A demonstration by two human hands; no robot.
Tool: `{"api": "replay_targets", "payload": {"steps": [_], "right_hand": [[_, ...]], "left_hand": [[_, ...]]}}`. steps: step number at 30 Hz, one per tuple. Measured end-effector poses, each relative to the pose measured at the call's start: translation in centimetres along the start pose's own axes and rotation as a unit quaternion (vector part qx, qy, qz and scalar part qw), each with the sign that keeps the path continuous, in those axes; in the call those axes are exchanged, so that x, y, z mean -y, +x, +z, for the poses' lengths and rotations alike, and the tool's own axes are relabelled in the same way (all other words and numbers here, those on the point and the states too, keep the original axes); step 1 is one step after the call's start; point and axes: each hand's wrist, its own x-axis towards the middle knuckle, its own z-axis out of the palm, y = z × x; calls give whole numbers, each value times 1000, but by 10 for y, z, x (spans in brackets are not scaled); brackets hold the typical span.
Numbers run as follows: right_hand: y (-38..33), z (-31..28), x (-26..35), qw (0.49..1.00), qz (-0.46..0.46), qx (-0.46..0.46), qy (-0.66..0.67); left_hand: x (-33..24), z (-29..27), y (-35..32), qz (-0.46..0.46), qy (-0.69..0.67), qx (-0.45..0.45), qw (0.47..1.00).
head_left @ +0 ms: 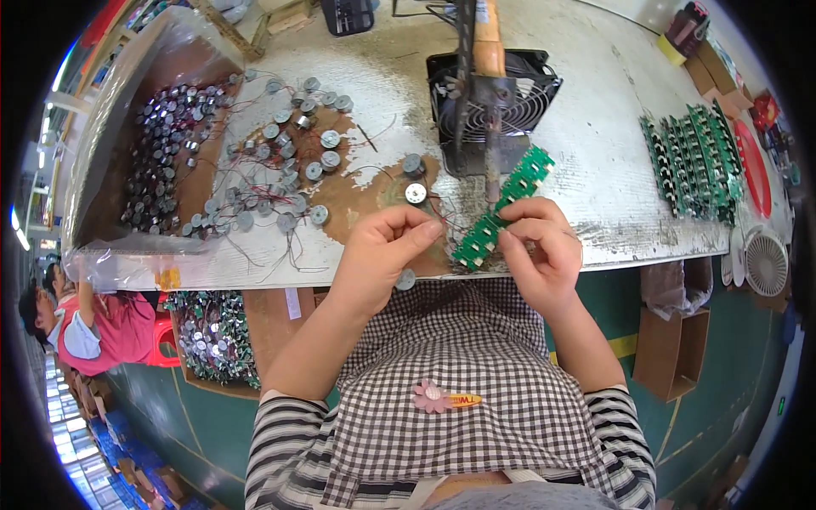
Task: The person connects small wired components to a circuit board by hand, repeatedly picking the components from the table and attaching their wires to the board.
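Observation:
My right hand [544,251] grips a green circuit board strip [483,240] by its right edge, thumb and fingers closed. The strip slants up and away from the table's front edge. Left of it, my left hand [387,251] is closed in a pinch, with thin red motor wires [448,218] at its fingertips. Small round motors [416,194] lie just beyond that hand, and another motor [405,279] is at the table edge beside it. A soldering iron [492,157] with a wooden handle points down over the strip, its tip close to the board.
A black fan [537,89] stands behind the iron. Loose motors [285,149] spread leftward to a plastic-lined carton [93,170] full of motors. Green board strips [693,161] stand in rows at right, beside a red oval ring [753,174]. A person in pink [115,327] is at far left.

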Motion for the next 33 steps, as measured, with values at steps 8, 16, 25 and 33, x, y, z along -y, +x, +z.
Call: {"api": "replay_targets", "payload": {"steps": [8, 16, 25, 33], "right_hand": [[-3, -1, 1, 1000, -5, -9, 4], [-5, -3, -5, 998, -35, -18, 43], [-1, -8, 0, 999, -7, -31, 19], [-6, -6, -4, 998, 14, -47, 36]], "left_hand": [[-2, 18, 2, 27, 2, 10, 1000], [8, 31, 5, 131, 100, -26, 986], [4, 23, 8, 420, 422, -117, 795], [-20, 10, -3, 125, 25, -45, 991]]}}
